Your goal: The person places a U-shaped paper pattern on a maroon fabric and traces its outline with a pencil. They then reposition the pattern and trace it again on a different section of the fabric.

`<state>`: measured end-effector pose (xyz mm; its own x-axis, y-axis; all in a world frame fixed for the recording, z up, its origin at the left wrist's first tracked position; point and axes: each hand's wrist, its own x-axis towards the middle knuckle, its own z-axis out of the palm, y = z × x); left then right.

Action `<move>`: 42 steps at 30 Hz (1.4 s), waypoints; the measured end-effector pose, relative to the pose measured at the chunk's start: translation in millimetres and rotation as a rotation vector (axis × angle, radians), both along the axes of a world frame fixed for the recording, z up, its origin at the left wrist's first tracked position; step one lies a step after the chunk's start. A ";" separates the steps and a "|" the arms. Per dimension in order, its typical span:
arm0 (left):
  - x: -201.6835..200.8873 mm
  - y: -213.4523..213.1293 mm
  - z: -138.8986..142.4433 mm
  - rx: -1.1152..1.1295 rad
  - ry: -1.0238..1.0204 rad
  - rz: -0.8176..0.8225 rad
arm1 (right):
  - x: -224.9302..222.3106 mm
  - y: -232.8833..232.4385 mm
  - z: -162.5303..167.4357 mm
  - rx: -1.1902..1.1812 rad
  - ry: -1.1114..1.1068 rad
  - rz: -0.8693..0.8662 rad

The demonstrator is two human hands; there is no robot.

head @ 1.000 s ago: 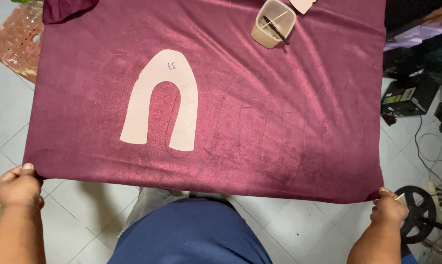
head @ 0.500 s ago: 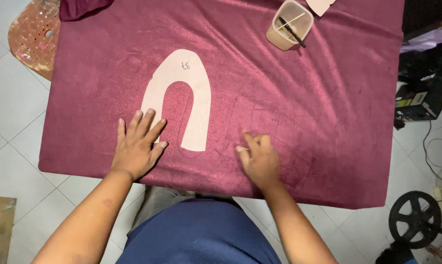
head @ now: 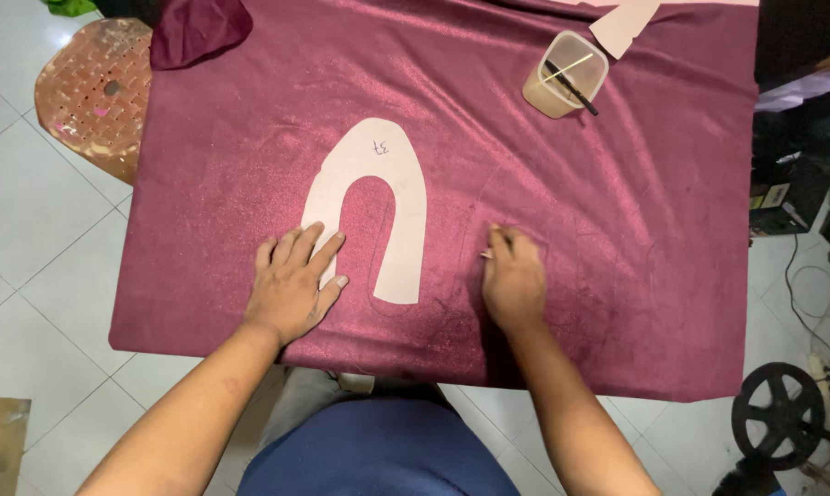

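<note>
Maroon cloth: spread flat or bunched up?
Spread flat. The maroon cloth covers the tabletop, edges hanging over; the U-shaped paper pattern lies flat on it, with the left hand and right hand pressing down.

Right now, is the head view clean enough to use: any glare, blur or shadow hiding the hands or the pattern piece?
Head view: sharp overall, no motion blur on the left hand or right hand; soft sheen across the maroon cloth, not washing out the pale pattern piece; only a faint shadow under the right wrist; edges look slightly wide-angle.
</note>
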<state>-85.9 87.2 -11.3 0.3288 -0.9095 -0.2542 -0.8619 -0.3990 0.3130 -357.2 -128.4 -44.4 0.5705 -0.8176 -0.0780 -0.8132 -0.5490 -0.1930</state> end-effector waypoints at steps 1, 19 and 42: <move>3.8 -1.9 0.1 -0.023 -0.010 -0.012 | 17.3 4.1 -7.7 -0.016 -0.017 0.123; 10.2 -9.9 5.4 -0.019 -0.005 -0.013 | 137.3 -79.7 3.8 -0.160 -0.149 0.330; 47.9 -79.6 5.0 -0.218 0.200 0.129 | 7.1 105.7 209.1 0.794 -1.464 0.418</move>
